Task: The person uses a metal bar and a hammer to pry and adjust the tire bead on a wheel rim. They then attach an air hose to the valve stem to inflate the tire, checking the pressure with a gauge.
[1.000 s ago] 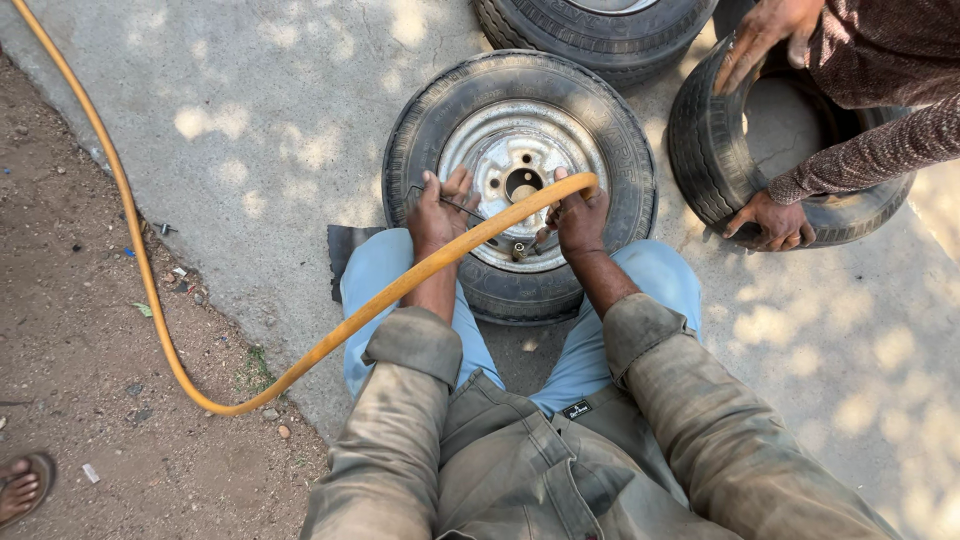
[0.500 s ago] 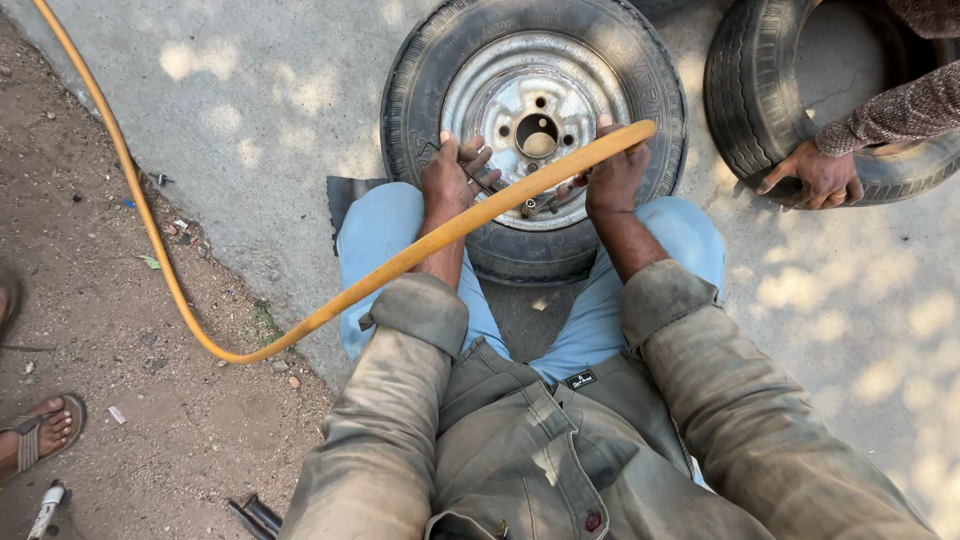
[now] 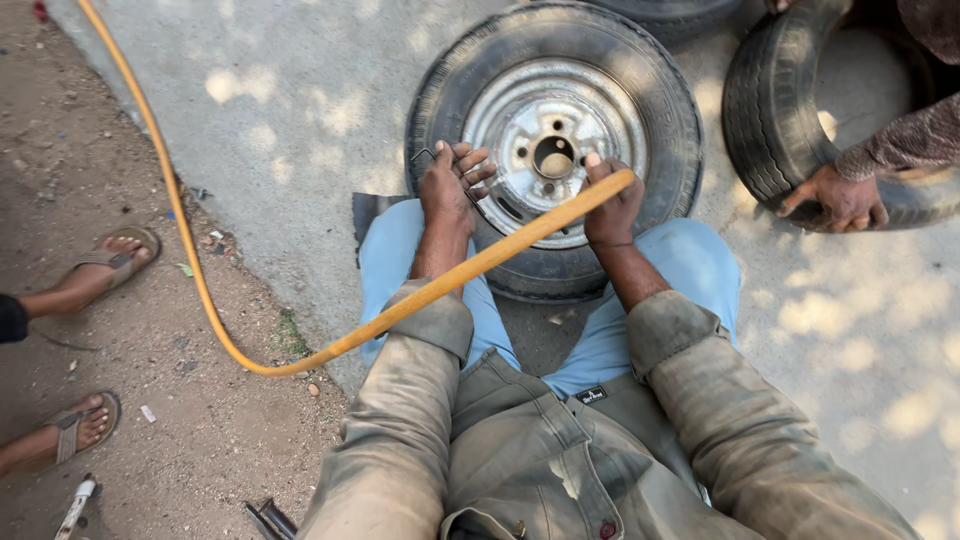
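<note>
At the near rim of the wheel (image 3: 553,140), both hands are at work. Left hand (image 3: 449,188): fingers spread w/ tips curled over the edge of the silver steel rim (image 3: 556,138), a thin bent metal tool (image 3: 430,156) poking out just by the knuckles; whether it's gripped or only touched, can't tell. Right hand (image 3: 612,205): fingers closed round the end of the yellow hose (image 3: 300,362), thumb up, hand resting on the rim's near-right edge. The hose runs from that fist leftward across the left forearm, loops near over the dirt, then climbs away to the far left corner.

The wheel lies flat on the ground, black tyre around the rim, centre hole & bolt holes up. It sits between the person's knees, which are in light blue trousers (image 3: 690,265); sleeves of a dusty khaki jacket (image 3: 520,460) fill the near middle.

Far right: a second tyre (image 3: 775,120), no rim, tilted up, w/ another person's hand (image 3: 838,198) gripping its tread edge. A third tyre (image 3: 660,12) just shows at the far edge.

Ground: pale concrete slab (image 3: 300,100) w/ dappled sun, outdoors. Left of it bare brown dirt (image 3: 120,330), littered w/ small scraps. Two sandalled feet (image 3: 85,265) of another person stand on the dirt at left.
</note>
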